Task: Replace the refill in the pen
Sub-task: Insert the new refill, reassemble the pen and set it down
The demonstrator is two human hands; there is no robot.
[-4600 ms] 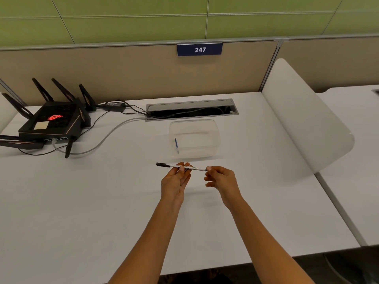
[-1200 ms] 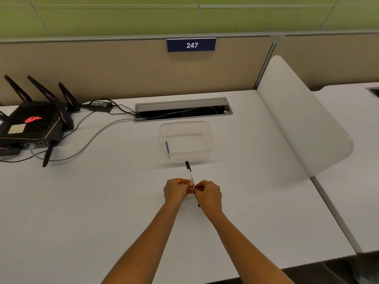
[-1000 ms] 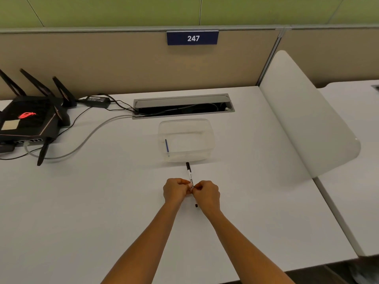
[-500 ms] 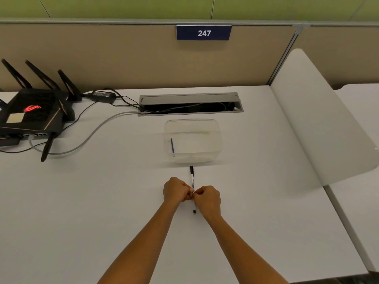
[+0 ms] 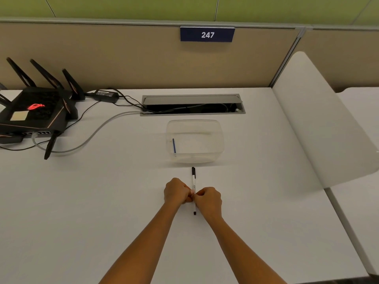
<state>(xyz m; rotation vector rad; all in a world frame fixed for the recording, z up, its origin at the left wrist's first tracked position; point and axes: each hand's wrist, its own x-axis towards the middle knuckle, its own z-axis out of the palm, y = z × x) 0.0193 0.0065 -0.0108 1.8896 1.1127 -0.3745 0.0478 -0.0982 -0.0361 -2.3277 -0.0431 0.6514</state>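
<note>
While my two fists meet above the white desk (image 5: 82,222), my left hand (image 5: 176,191) and right hand (image 5: 209,199) are both pinched shut on the middle of the pen (image 5: 193,182), which runs near to far between them with its black cap (image 5: 193,172) pointing away from me. I judge I am about to separate the barrel, so I should keep both hands close to the joint, twist in opposite directions and pull straight along the axis, so that nothing bends or springs loose. Just beyond the cap stands a clear plastic container (image 5: 220,140). Inside it, against the left wall, lies a thin blue-marked stick that I take to be the new refill (image 5: 174,145); I can make out nothing else in there.
</note>
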